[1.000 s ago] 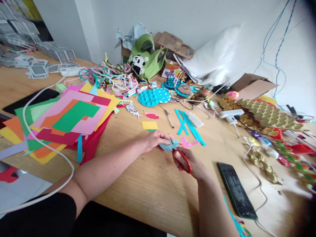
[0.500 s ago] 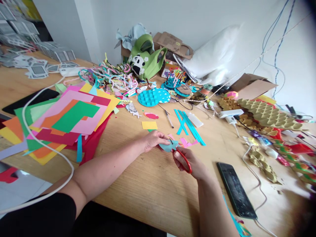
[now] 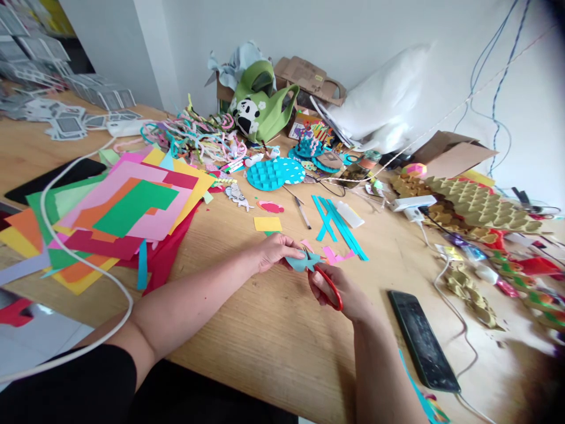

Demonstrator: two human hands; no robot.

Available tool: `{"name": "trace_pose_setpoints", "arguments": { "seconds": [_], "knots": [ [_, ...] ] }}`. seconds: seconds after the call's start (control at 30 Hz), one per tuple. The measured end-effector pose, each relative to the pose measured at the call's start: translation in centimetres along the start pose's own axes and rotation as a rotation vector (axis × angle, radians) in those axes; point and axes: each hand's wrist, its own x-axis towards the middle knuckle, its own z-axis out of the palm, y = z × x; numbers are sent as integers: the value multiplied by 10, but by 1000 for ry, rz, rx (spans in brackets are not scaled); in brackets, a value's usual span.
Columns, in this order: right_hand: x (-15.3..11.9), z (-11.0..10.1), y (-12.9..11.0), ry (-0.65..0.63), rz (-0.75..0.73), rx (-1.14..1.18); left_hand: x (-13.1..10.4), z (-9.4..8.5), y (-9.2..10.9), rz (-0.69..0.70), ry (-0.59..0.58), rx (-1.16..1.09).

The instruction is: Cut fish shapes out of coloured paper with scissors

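Note:
Over the middle of the wooden table, my left hand (image 3: pixel 277 251) pinches a small piece of blue-green paper (image 3: pixel 297 263) between thumb and fingers. The red-handled scissors (image 3: pixel 330 284) are in my right hand (image 3: pixel 338 291), its fingers closed through the loops. Their blades are at the paper's right part, where a cut splits it into a flap; the blade tips are mostly hidden by the paper. Pink paper scraps (image 3: pixel 338 255) lie just behind my hands, and a yellow paper rectangle (image 3: pixel 267 224) lies behind my left hand.
A stack of coloured paper (image 3: pixel 128 206) covers the left side, crossed by a white cable (image 3: pixel 42 206). Blue strips (image 3: pixel 339 229) and a pen (image 3: pixel 302 212) lie beyond my hands. A phone (image 3: pixel 422 340) rests at right, near egg cartons (image 3: pixel 479 203). A green panda bag (image 3: pixel 265 103) stands behind.
The paper's cut flap by the scissors has shifted slightly and looks more spread from the rest. Both hands stay almost in the same place.

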Motion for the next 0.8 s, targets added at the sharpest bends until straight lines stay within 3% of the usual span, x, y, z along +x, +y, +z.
{"name": "trace_pose_setpoints", "arguments": {
  "seconds": [0.8],
  "knots": [
    [-1,-2,6,-9,-11,4,0,-1,-1,0,-1,10]
  ]
}}
